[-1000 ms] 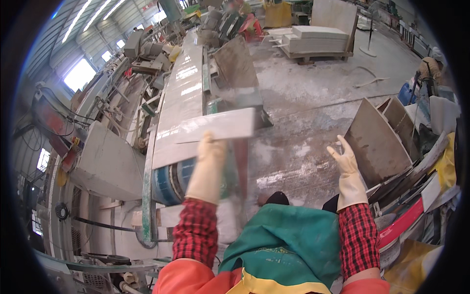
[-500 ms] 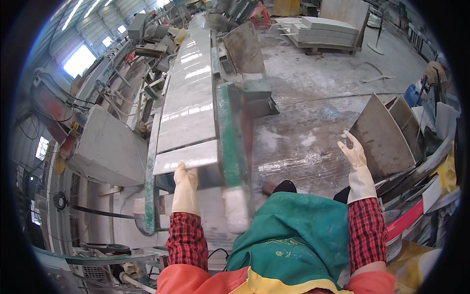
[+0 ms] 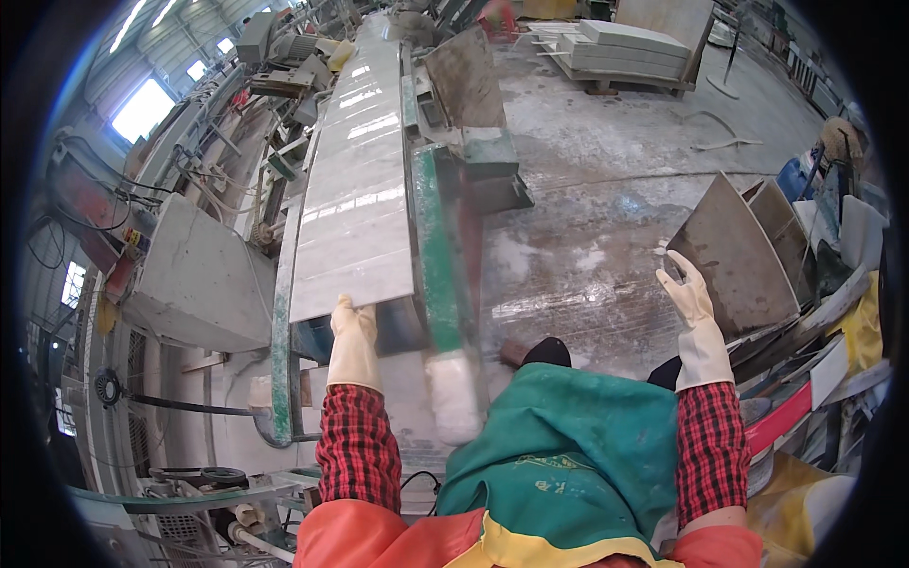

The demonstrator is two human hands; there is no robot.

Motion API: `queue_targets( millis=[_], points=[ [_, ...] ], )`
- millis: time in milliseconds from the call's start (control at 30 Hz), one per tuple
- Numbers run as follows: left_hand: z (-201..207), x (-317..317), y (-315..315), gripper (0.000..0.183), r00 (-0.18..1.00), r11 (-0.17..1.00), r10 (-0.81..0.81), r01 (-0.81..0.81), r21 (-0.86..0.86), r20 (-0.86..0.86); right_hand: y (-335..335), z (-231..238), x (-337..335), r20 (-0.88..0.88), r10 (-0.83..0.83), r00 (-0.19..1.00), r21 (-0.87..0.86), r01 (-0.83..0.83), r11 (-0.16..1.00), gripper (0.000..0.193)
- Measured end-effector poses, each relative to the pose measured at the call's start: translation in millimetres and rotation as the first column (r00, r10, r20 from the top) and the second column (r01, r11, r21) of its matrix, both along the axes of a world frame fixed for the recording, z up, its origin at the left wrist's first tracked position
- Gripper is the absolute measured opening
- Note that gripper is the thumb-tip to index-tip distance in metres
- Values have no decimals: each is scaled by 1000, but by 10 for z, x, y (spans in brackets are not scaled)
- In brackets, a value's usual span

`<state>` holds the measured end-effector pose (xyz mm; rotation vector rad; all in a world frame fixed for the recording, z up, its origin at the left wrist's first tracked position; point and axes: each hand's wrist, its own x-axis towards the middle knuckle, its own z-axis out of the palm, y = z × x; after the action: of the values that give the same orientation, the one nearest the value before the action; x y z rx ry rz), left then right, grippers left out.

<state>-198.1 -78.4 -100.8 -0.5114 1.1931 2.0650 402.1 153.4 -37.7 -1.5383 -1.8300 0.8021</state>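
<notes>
My left hand (image 3: 353,339), in a cream rubber glove, rests on the near edge of a pale stone slab (image 3: 350,275) that lies flat at the near end of a long conveyor line. More polished slabs (image 3: 365,123) run away along that line. My right hand (image 3: 688,293), also gloved, hangs open in the air, fingers spread, holding nothing. It is close to the leaning grey stone slabs (image 3: 734,260) at my right. Both forearms wear red checked sleeves, and a green apron (image 3: 568,454) covers my front.
A green metal rail (image 3: 431,246) borders the conveyor on its right. A grey machine housing (image 3: 194,279) stands to the left. The wet concrete floor (image 3: 606,180) stretches ahead, with stacked slabs on a pallet (image 3: 625,47) far off. Colourful clutter lies at right.
The slab I held up a second ago now lies flat on the conveyor. My left hand came down with it to its near edge. My right hand stayed raised and open.
</notes>
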Motion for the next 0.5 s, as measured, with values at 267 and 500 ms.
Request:
queue_targets(
  millis=[267,500],
  points=[
    [464,129,-156,33,951,837,-287,188,-514,-119,81,-150,6,30,90,995,60,-92,994,55],
    [375,223,-102,28,999,979,-7,-2,-202,-45,101,-202,6,-11,105,994,5,-105,994,54]
  ],
)
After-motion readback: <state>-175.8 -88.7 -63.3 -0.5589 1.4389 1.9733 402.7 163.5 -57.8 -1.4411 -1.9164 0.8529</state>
